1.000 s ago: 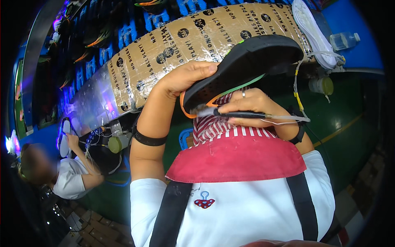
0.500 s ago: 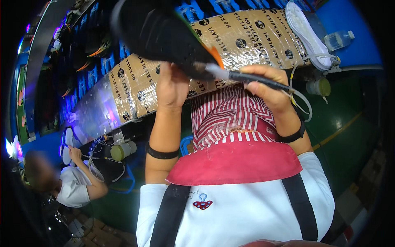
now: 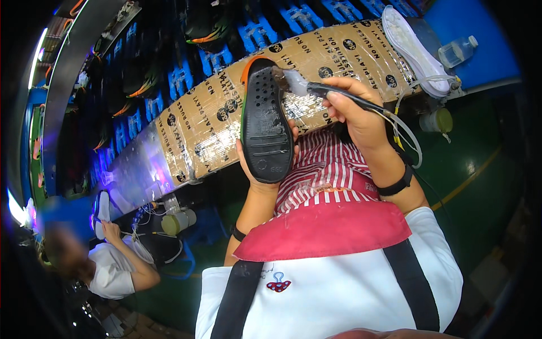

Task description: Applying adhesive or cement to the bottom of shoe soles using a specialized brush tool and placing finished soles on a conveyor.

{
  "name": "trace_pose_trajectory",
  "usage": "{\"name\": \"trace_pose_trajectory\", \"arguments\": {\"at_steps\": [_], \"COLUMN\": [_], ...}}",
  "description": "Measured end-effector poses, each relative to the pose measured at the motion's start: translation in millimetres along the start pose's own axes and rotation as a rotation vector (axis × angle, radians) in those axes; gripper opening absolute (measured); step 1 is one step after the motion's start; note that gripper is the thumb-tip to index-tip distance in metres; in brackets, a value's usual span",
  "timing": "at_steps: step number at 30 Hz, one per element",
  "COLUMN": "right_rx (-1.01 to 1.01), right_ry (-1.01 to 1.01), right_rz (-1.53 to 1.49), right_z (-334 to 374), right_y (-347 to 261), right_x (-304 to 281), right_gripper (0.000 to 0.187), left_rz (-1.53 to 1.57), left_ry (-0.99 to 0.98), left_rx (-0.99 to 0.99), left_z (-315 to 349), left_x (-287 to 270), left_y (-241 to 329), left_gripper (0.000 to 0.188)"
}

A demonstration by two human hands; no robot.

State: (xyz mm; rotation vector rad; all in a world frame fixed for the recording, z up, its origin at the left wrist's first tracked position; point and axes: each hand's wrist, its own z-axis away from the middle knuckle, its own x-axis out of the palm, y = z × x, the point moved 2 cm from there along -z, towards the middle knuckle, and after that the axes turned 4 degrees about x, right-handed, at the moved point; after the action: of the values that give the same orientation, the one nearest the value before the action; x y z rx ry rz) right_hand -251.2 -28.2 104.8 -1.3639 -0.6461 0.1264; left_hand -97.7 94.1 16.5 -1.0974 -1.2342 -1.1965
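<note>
My left hand (image 3: 261, 186) is wrapped round the lower end of a black shoe (image 3: 265, 118), thumb and fingers along its two sides. The shoe stands with its underside facing me. That underside has rows of small holes at the upper end and grooves lower down, and orange and green show along its edge. Between the fingertips of my right hand (image 3: 361, 110) is a dark-handled brush (image 3: 319, 89) with a tube running off its back end. Its whitish, brown-tipped bristles are at the shoe's upper right edge; whether they touch cannot be made out.
A cardboard-covered bench (image 3: 339, 51) lies in front of me. On it, at right, rests a white shoe sole (image 3: 415, 53), beside a clear plastic bottle (image 3: 457, 52). Blue racks (image 3: 257, 31) holding dark shoes run behind. At left, another person (image 3: 121, 265) handles a sole.
The shoe has come down and turned from its side to its underside, with my left hand now beneath it. My right hand has lifted the brush slightly and stays near the shoe's edge.
</note>
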Motion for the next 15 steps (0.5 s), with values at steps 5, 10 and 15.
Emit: {"name": "trace_pose_trajectory", "arguments": {"at_steps": [5,10,15], "right_rx": [-0.081,0.001,-0.276], "right_ry": [0.012,0.095,0.213], "right_rz": [0.110,0.158,0.404], "right_z": [0.1,-1.1,-8.3], "right_y": [4.2,3.2,5.1], "right_x": [13.7,28.2,26.4], "right_gripper": [0.019,0.018,0.020], "left_rz": [-0.151,-0.198,-0.089], "left_ry": [0.094,-0.042,0.016], "left_rx": [0.048,0.047,0.045], "left_z": [-2.1,-5.2,-0.1], "left_x": [2.6,-2.2,2.5], "left_y": [-19.4,-24.5,-39.2], "left_gripper": [0.084,0.084,0.084]}}
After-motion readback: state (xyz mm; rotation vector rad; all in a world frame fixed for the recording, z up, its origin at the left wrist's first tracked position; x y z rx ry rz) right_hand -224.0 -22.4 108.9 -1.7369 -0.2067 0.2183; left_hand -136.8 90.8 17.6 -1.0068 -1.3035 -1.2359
